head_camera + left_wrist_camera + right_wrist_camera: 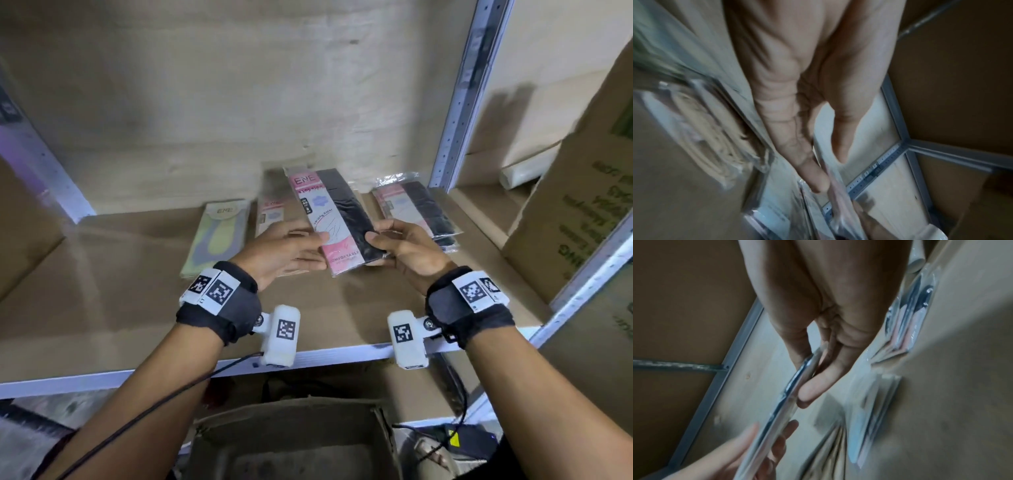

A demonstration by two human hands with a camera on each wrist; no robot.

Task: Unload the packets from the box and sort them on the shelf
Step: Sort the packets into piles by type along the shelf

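Closest to the camera, down below the shelf's front edge, there's the open cardboard box (294, 442), and what's inside is too dark to make out. Just above it both forearms reach over the shelf (137, 274), each with a black wrist strap and white marker blocks. The right hand (407, 251) pinches the near right edge of a pink and black packet (339, 219), thumb on top over the black half and the other fingers tucked underneath; the right wrist view shows the packet edge-on, squeezed between thumb and fingers. The left hand (286, 248) is at the packet's left edge, fingers mostly straight and close together with the thumb tip on the pink card. From the left wrist view the fingers (812, 175) run along the plastic, so it looks like a light touch rather than a proper grip, though it's blurry. The packet is held up off the shelf, about mid-width, tilted with its top end away from the person. Further back, lying flat on the shelf: a green and yellow packet (219, 236) toward the left, a pink packet (270, 214) partly hidden behind the left hand, and a small stack of black packets (416, 209) toward the back right corner by the metal upright (462, 99). Off to the right there's a big printed carton (582, 212).
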